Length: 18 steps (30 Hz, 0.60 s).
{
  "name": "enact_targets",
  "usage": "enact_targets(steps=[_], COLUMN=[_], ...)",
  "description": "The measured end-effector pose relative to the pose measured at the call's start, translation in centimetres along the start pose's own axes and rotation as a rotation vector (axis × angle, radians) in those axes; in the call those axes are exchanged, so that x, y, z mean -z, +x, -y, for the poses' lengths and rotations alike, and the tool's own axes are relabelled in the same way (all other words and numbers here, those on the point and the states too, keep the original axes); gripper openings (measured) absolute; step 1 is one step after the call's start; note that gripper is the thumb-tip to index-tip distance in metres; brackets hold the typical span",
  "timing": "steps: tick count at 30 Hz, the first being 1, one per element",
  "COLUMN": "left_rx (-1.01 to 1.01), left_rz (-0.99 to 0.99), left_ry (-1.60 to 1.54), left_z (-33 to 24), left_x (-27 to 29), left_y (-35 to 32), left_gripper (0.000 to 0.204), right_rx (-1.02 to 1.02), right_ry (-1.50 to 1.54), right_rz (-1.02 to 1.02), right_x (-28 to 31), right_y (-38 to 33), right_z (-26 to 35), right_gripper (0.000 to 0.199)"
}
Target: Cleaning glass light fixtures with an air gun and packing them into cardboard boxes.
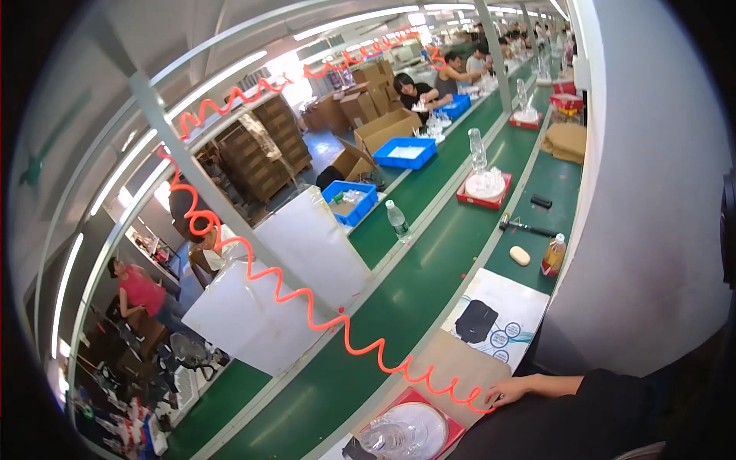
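Observation:
From the lower right, my right hand (512, 391) reaches over a brown cardboard sheet (446, 360) at the near side of the bench. Its fingers are curled around the end of a coiled red hose (310, 307); whatever fitting or tool sits at that end is hidden by the hand. Just left of the hand, at the bottom edge, a red tray (458, 431) carries a round whitish base with a clear vessel-like piece (387, 438) on it. A dark sleeve fills the lower right. My left hand does not show.
Green conveyor (399, 295) runs diagonally away, bearing another red tray (497, 202) and a clear bottle (397, 221). At right lie a white printed box (502, 314), soap-like bar (520, 255), hammer (529, 227) and drink bottle (553, 255). White panels (314, 245) and co-workers stand across.

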<state>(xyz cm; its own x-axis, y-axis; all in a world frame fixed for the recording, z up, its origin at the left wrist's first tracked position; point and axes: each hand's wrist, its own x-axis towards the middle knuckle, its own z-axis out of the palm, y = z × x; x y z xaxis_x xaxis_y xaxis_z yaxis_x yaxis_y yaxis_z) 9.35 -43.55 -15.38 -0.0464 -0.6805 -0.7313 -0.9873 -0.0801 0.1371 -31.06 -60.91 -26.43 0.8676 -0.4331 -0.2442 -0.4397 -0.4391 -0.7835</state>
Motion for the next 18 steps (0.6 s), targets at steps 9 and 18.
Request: enact_targets(steps=[9, 18], left_rx=[0.312, 0.11], left_rz=[-0.523, -0.686], left_ry=[-0.686, -0.968], left_z=[-0.4, 10.6], left_x=[-0.8, -9.8], left_y=[0.1, 1.3], left_gripper=[0.052, 0.051], right_rx=[-0.425, -0.453], right_ry=[-0.032, 0.031], right_rz=[-0.034, 0.08], right_x=[-1.6, 0.5], right_y=[-2.0, -1.0], right_z=[-0.5, -4.9], right_gripper=[0.038, 0.041])
